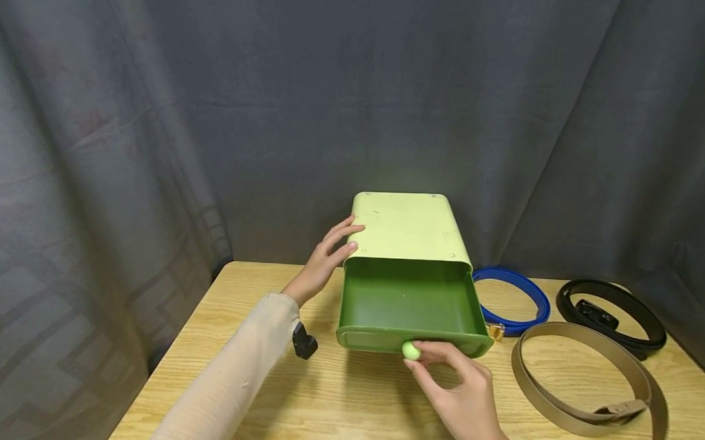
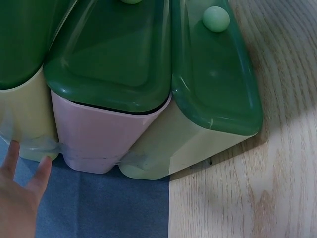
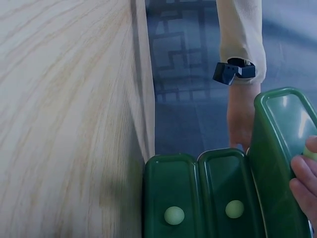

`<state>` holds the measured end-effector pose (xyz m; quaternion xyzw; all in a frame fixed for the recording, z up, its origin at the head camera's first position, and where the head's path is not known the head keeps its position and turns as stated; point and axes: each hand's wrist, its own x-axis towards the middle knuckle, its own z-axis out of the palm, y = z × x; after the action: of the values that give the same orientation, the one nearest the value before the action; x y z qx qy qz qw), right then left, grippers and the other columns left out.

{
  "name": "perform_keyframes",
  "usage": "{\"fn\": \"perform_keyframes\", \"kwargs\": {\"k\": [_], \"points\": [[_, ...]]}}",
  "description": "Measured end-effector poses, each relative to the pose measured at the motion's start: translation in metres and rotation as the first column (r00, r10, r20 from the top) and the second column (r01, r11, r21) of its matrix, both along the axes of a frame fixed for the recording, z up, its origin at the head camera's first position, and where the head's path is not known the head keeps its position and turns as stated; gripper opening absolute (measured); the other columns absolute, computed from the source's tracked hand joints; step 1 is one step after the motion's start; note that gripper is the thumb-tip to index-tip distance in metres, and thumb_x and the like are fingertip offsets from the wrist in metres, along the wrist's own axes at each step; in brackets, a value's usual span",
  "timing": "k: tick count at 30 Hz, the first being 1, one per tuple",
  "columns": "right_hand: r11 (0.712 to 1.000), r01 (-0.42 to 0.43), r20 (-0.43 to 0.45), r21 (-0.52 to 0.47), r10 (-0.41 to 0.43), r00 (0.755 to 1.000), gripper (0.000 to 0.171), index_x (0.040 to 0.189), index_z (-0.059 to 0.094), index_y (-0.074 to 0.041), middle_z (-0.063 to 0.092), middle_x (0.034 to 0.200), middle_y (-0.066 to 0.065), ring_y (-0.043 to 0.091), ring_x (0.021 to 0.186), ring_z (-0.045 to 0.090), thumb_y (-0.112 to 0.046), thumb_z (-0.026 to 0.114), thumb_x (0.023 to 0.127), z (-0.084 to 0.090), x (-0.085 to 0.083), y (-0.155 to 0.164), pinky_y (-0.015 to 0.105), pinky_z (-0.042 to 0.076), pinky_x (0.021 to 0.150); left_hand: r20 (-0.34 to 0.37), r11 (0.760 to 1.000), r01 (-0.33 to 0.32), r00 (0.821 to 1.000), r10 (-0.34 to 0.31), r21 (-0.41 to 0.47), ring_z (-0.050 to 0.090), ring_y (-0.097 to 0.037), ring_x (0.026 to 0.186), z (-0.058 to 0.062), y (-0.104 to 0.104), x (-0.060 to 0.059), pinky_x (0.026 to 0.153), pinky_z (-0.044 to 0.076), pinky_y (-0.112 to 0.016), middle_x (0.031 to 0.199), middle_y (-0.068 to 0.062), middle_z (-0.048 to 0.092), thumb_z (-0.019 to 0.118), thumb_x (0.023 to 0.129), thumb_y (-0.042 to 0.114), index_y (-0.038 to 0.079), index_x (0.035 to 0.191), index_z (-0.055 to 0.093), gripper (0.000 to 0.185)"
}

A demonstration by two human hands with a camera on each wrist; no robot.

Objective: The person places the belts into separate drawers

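Pinches knob of drawer with right hand, spreads left hand against cabinet; has blue belt, black belt, tan belt on table, towards right edge.

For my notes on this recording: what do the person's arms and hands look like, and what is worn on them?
A long, plain cream sleeve covers the left arm, with a small, blocky black device at the wrist. The left hand and right hand wear no gloves.
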<state>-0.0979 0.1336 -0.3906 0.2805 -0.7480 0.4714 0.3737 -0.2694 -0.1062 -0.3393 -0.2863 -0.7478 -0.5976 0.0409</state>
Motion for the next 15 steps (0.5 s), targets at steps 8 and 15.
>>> {"fn": "perform_keyframes", "kwargs": {"k": [8, 15], "points": [[1.0, 0.0, 0.031, 0.012, 0.0, 1.0, 0.049, 0.106, 0.073, -0.013, 0.074, 0.089, -0.003, 0.004, 0.077, 0.068, 0.013, 0.084, 0.066, 0.0001, 0.0015, 0.0001, 0.013, 0.05, 0.082, -0.022, 1.0, -0.022, 1.0, 0.022, 0.002, 0.017, -0.015, 0.148, -0.0063, -0.0008, -0.0028, 0.116, 0.019, -0.059, 0.161, 0.009, 0.023, 0.05, 0.104, 0.023, 0.016, 0.144, 0.052, 0.041], [0.999, -0.001, 0.03, 0.042, 0.0, 1.0, 0.049, 0.112, 0.072, -0.012, 0.074, 0.093, -0.001, 0.005, 0.08, 0.068, 0.01, 0.083, 0.069, -0.0026, 0.0031, 0.0049, 0.014, 0.051, 0.081, -0.023, 0.999, -0.033, 0.999, 0.033, -0.014, 0.018, -0.013, 0.148, -0.0058, -0.0002, -0.003, 0.116, 0.022, -0.054, 0.161, 0.01, 0.023, 0.05, 0.104, 0.025, 0.018, 0.144, 0.052, 0.041]]}}
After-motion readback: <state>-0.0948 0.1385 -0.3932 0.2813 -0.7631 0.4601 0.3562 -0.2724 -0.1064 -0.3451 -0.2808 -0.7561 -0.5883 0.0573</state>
